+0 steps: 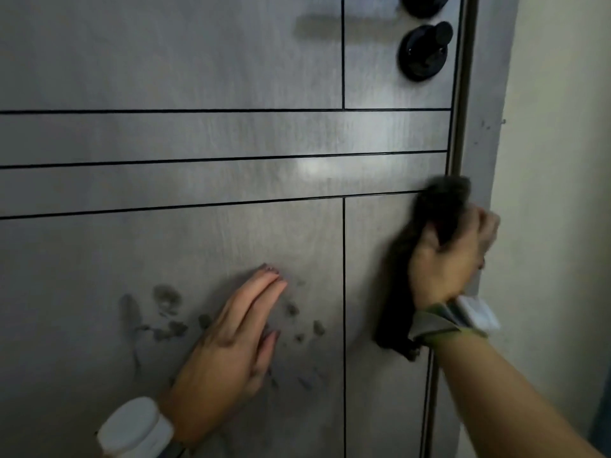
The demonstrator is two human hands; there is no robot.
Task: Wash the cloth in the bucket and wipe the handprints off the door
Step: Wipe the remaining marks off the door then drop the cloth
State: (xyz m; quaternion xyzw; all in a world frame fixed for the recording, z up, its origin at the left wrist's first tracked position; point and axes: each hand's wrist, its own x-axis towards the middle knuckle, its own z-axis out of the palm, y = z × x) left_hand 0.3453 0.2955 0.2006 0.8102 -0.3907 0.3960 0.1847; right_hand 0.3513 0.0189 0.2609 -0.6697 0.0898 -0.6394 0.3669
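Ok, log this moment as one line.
right hand: grips dark cloth at door edge | left hand: flat on door | smudges: unwiped

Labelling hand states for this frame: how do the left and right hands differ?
The left hand lies open and flat on the door, fingers together, over the grey handprints; the right hand is closed around the dark cloth, near the door's right edge. The left is sharp; the right and cloth are motion-blurred. Both wrists carry white devices.
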